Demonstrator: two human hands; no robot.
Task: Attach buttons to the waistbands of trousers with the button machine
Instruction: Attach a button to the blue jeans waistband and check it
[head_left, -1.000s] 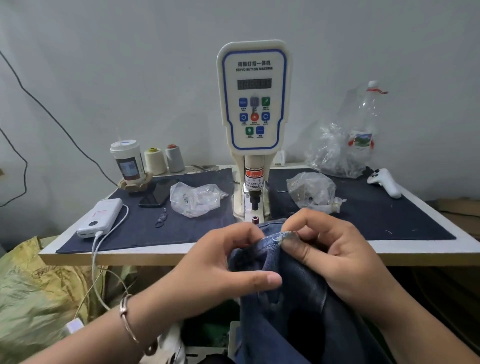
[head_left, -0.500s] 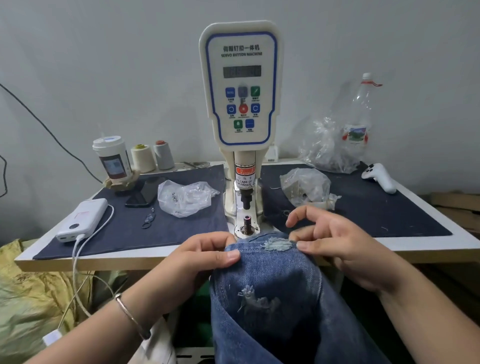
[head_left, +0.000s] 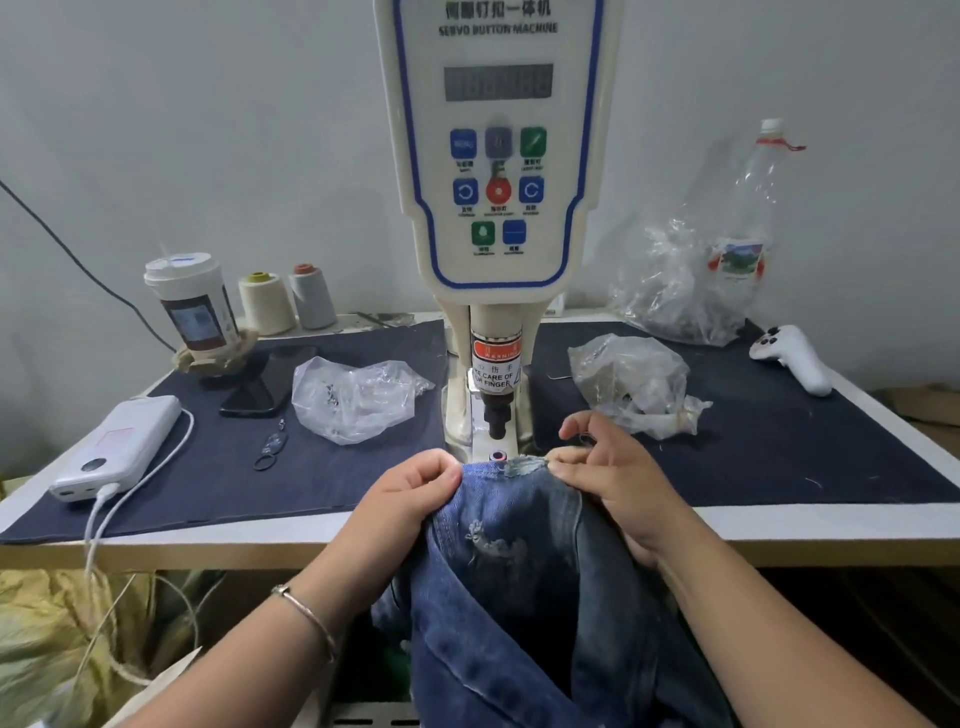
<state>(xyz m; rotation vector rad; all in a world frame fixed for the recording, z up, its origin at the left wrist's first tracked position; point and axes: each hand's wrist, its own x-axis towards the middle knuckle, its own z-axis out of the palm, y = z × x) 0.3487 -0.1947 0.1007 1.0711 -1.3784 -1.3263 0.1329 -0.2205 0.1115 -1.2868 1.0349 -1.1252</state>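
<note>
Narrow gap under the button machine (head_left: 497, 156) punch, plastic bags (head_left: 358, 400) flanked it both sides, dark mat (head_left: 779, 457) lay open beyond.

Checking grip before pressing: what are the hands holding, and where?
Both hold the blue denim trousers by the waistband edge: left hand left of the frayed patch, right hand beside it.

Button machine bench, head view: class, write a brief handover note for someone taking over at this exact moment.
Left hand grips the jeans waistband at its left edge.
Right hand pinches the waistband's right edge by the frayed patch.
The waistband sits just in front of the lower die of the button machine, not yet under the punch.
No button shows on this waistband.
Left: slide it over the die, press, keep fingers clear.
</note>
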